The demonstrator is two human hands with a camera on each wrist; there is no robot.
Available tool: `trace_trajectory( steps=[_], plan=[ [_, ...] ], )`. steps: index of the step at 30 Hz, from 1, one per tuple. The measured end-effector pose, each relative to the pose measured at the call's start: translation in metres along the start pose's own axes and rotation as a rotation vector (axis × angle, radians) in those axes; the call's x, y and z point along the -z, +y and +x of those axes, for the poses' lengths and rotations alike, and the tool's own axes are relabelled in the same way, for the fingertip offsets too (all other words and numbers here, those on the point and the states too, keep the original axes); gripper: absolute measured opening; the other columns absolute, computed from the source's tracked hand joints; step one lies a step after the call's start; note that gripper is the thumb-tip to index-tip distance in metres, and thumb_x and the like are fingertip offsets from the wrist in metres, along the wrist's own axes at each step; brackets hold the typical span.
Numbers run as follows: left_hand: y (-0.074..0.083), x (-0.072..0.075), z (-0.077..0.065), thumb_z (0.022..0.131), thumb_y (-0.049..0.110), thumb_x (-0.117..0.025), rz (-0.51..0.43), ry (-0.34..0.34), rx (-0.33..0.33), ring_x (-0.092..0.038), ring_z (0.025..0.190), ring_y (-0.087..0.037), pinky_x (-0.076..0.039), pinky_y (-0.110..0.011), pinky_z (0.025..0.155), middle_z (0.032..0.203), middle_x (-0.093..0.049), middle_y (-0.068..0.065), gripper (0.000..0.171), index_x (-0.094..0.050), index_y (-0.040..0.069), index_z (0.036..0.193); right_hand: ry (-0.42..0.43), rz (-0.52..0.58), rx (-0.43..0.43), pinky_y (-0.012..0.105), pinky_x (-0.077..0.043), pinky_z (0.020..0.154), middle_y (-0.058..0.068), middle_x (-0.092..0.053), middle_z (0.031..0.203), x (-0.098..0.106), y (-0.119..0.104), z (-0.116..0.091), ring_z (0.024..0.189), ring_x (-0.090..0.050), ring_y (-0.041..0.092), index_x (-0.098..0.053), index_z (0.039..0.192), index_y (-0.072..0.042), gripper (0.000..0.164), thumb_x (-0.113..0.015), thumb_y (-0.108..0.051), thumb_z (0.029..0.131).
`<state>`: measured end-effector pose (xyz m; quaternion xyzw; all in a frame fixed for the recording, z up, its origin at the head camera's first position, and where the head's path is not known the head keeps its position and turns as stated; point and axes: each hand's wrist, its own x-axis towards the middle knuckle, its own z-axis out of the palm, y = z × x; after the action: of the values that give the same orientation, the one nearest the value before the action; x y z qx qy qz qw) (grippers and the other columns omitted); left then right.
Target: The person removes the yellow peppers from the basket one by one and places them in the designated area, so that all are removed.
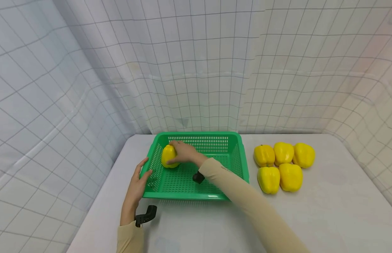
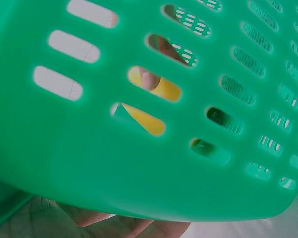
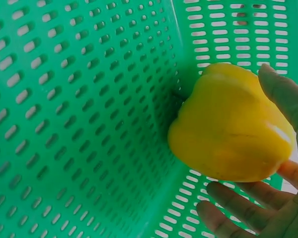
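Observation:
A green plastic basket [image 1: 196, 196] with slotted walls stands on the white table. Inside its far left part, my right hand [image 1: 185, 153] grips a yellow bell pepper [image 1: 168, 156]. The right wrist view shows the bell pepper [image 3: 228, 126] between the thumb [image 3: 283, 91] and the fingers, its stem toward the basket floor. At the basket's left rim, my left hand [image 1: 137, 184] holds the edge with thumb and fingers. In the left wrist view, the basket wall [image 2: 99, 163] covers much of that hand [image 2: 124, 227]; yellow shows through the slots.
Several yellow bell peppers lie grouped to the right of the basket, among them a front one [image 1: 291, 177] and a rear one [image 1: 304, 155]. White gridded sheeting [image 1: 196, 70] hangs behind the table [image 1: 335, 211] and along both sides.

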<state>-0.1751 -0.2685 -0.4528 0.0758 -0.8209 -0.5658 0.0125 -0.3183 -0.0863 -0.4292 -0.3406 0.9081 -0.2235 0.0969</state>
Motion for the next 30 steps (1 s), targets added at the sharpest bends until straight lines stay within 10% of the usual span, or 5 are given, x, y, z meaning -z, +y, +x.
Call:
trace_trajectory(
  steps=[13, 30],
  plan=[
    [0.000, 0.000, 0.000, 0.102, 0.032, -0.043, 0.004, 0.000, -0.005, -0.008, 0.140, -0.034, -0.009, -0.063, 0.103, 0.157, -0.008, -0.006, 0.056, -0.020, 0.028, 0.152, 0.051, 0.153, -0.015, 0.029, -0.045, 0.073, 0.009, -0.058, 0.112, 0.003, 0.011, -0.007, 0.089, -0.055, 0.017, -0.040, 0.135, -0.006, 0.073, -0.079, -0.033, 0.079],
    [-0.001, 0.001, 0.001, 0.102, 0.032, -0.043, -0.002, -0.003, -0.015, -0.005, 0.140, -0.033, -0.009, -0.063, 0.103, 0.157, -0.008, -0.006, 0.056, -0.020, 0.026, 0.152, -0.056, 0.030, -0.034, 0.029, -0.044, 0.073, 0.006, -0.057, 0.103, 0.016, 0.028, -0.018, 0.084, -0.053, 0.017, -0.047, 0.120, -0.007, 0.065, -0.081, -0.038, 0.074]
  ],
)
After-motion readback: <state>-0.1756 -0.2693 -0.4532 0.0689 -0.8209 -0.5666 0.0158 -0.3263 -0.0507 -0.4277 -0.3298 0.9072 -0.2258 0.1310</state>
